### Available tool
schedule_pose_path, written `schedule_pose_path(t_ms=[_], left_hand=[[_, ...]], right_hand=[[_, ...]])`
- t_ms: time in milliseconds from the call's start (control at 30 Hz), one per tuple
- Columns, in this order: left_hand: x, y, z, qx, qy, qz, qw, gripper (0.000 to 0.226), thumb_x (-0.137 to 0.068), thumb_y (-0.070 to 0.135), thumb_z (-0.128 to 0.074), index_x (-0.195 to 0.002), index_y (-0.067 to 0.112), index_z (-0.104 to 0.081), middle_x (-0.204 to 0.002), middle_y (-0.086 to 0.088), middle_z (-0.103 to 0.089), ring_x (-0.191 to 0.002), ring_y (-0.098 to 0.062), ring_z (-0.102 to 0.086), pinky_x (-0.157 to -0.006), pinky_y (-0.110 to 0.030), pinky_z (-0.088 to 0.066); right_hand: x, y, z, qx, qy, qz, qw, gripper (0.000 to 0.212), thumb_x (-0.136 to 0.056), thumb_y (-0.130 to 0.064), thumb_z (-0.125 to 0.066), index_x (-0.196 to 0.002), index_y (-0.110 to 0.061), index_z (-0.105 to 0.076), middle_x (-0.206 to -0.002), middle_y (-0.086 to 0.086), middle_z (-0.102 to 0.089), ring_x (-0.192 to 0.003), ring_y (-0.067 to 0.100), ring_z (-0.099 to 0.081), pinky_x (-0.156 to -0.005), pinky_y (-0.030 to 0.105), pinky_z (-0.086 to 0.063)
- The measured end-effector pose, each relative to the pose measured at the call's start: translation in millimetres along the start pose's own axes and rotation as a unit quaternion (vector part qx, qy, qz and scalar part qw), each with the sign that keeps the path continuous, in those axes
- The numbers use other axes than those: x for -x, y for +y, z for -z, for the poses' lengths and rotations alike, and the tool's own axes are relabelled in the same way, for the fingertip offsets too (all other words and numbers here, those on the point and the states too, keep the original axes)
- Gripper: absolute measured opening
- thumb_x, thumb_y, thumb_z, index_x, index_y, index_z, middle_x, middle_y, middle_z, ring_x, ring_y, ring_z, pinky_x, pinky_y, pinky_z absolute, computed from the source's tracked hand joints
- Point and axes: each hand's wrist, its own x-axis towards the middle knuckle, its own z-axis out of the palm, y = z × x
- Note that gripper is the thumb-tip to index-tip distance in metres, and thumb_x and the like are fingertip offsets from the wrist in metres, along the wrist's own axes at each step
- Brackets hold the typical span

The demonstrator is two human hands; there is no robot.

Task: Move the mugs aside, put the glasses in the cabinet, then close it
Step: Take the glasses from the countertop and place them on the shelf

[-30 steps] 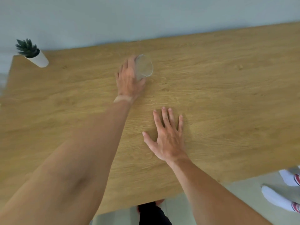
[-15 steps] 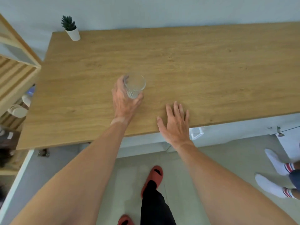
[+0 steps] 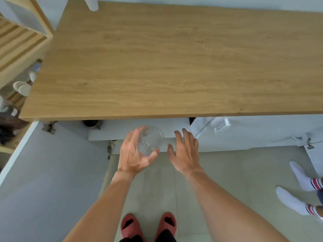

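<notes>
A clear ribbed glass (image 3: 150, 142) is off the counter (image 3: 174, 63) and in the air, in front of the counter's near edge and above the white cabinet front below it. The left hand (image 3: 135, 154) holds it from the left side: its fingers (image 3: 136, 135) curl round the far wall of the glass and the thumb presses the near wall, so the grasp is closed on the glass. The glass stands roughly upright, its open mouth toward the camera.

Just to the right of the glass, not touching it, the right hand (image 3: 186, 151) hovers with its fingers spread and loose, holding nothing. Both forearms reach forward from the bottom of the view.

Behind the hands lies a white ledge (image 3: 132, 130) under the counter, and to its right a white cabinet door (image 3: 244, 133) with a handle (image 3: 221, 125). Whether the door stands ajar or is shut cannot be told from this angle. A large white panel (image 3: 43, 172) fills the lower left.

The wooden counter top is bare except for a white pot (image 3: 91, 3) at its far edge, cut off by the frame. Left of the counter stands a wooden shelf unit (image 3: 19, 37), with some pale round items (image 3: 21, 87) beneath it, too blurred to name.

On the floor (image 3: 236, 172) are the person's red slippers (image 3: 148, 226), and at the right edge another person's feet in white socks (image 3: 297, 189).
</notes>
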Motion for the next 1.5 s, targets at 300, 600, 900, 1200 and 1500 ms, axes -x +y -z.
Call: schedule_pose_path(t_ms=[300, 600, 900, 1200, 1500], left_hand=[[-11.6, -131.7, -95.3, 0.028, 0.105, 0.113, 0.988, 0.07, -0.064, 0.042, -0.078, -0.125, 0.025, -0.048, -0.109, 0.004, -0.06, -0.097, -0.012, -0.055, -0.083, -0.033, -0.053], [-73.1, -222.2, -169.7, 0.079, 0.185, 0.103, 0.974, 0.073, -0.063, 0.04, -0.083, -0.127, 0.028, -0.048, -0.116, 0.002, -0.061, -0.104, -0.016, -0.057, -0.091, -0.039, -0.055], [-122.2, -246.2, -198.6, 0.101, 0.223, 0.073, 0.967, 0.075, -0.065, 0.046, -0.081, -0.129, 0.025, -0.045, -0.118, -0.002, -0.059, -0.107, -0.021, -0.056, -0.094, -0.038, -0.053], [-132.8, -249.1, -206.0, 0.156, 0.213, 0.096, 0.96, 0.072, -0.067, 0.033, -0.086, -0.122, 0.023, -0.042, -0.109, 0.004, -0.057, -0.101, -0.017, -0.059, -0.093, -0.033, -0.054], [-127.3, -262.8, -208.8, 0.118, 0.182, 0.118, 0.969, 0.069, -0.068, 0.025, -0.086, -0.123, 0.016, -0.046, -0.116, -0.004, -0.061, -0.105, -0.015, -0.056, -0.086, -0.018, -0.044]], right_hand=[[-75.6, 33.0, -135.2, -0.009, -0.001, 0.009, 1.0, 0.07, -0.098, -0.045, -0.039, -0.157, -0.016, -0.014, -0.166, 0.016, -0.008, -0.154, 0.032, -0.008, -0.123, 0.05, -0.007], [-160.3, 32.5, -226.8, 0.005, 0.06, 0.058, 0.997, 0.071, -0.098, -0.049, -0.036, -0.156, -0.013, -0.015, -0.165, 0.018, -0.009, -0.153, 0.035, -0.009, -0.123, 0.052, -0.008], [-196.0, 41.4, -261.2, 0.031, 0.116, 0.045, 0.992, 0.074, -0.093, -0.055, -0.02, -0.157, -0.019, -0.018, -0.166, 0.011, -0.017, -0.154, 0.028, -0.011, -0.123, 0.053, -0.005], [-197.9, 41.7, -259.6, 0.057, 0.083, 0.048, 0.994, 0.072, -0.095, -0.056, -0.013, -0.158, -0.022, -0.007, -0.168, 0.008, -0.004, -0.155, 0.025, 0.001, -0.124, 0.051, 0.005], [-197.7, 42.1, -262.8, 0.058, 0.096, 0.045, 0.993, 0.075, -0.091, -0.059, -0.009, -0.158, -0.024, -0.008, -0.168, 0.006, -0.006, -0.155, 0.024, -0.001, -0.124, 0.051, 0.002]])
